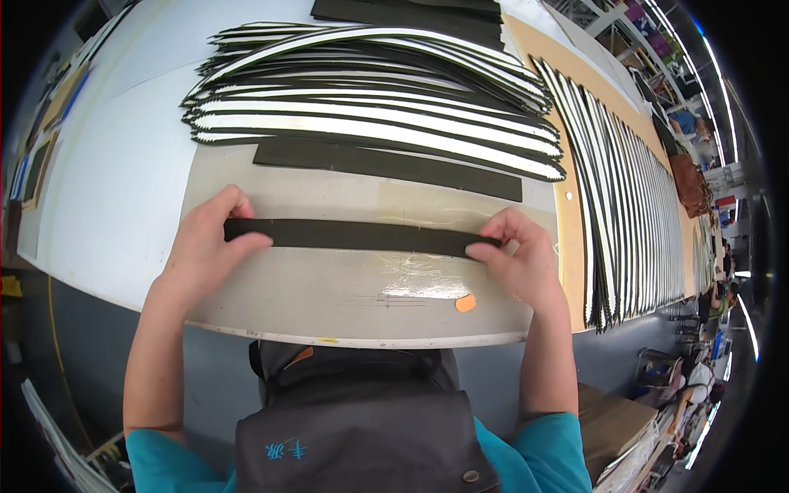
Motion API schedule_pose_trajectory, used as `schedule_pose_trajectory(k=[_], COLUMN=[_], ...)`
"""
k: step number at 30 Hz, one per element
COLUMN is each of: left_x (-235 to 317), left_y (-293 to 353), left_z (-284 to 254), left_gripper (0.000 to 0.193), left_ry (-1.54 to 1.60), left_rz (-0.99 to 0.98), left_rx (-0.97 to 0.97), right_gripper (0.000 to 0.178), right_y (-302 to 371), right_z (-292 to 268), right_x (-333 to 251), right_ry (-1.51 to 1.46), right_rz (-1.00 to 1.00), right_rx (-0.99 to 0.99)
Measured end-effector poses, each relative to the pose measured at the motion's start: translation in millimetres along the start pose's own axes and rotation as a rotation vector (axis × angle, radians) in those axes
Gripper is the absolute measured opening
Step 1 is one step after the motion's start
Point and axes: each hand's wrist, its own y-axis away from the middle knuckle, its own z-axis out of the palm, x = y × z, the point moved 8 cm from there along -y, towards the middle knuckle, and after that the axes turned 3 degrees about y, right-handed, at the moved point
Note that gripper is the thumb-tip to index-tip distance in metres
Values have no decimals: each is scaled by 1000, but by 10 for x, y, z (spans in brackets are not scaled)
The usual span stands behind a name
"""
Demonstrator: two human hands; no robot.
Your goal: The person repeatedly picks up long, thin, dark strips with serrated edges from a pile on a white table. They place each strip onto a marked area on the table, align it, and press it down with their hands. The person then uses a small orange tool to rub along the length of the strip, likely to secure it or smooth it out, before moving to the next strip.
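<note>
A long dark strip (353,235) stretches between my two hands, just above or on the grey work surface near the table's front edge. My left hand (215,238) pinches its left end between thumb and fingers. At the other end, my right hand (514,251) grips the strip the same way. Just beyond lies a second, plain dark strip (386,170), flat and roughly parallel. Past that is a wide pile of black-and-white strips (370,121) with jagged ends. A small orange piece (465,303) rests on the surface near my right hand.
To the right, a row of black-and-white strips (629,189) lies fanned across a tan board (569,246). More dark material (411,11) sits at the far edge. A white table surface (107,164) extends left. A brown bag (690,185) and people are at far right.
</note>
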Motion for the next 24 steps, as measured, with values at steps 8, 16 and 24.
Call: schedule_pose_trajectory(k=[8, 16, 24], left_x=[585, 585, 806], left_y=[-858, -928, -1185], left_z=[165, 295, 256], left_gripper=[10, 7, 28], left_ry=[-67, -155, -249], left_rz=[476, 515, 497], left_rx=[226, 302, 333], right_gripper=[16, 21, 38], right_y=[-518, -509, -518], right_z=[-601, -684, -912], right_x=[366, 516, 763], right_ry=[192, 217, 569], right_rz=[-34, -32, -60], right_rx=[388, 493, 659])
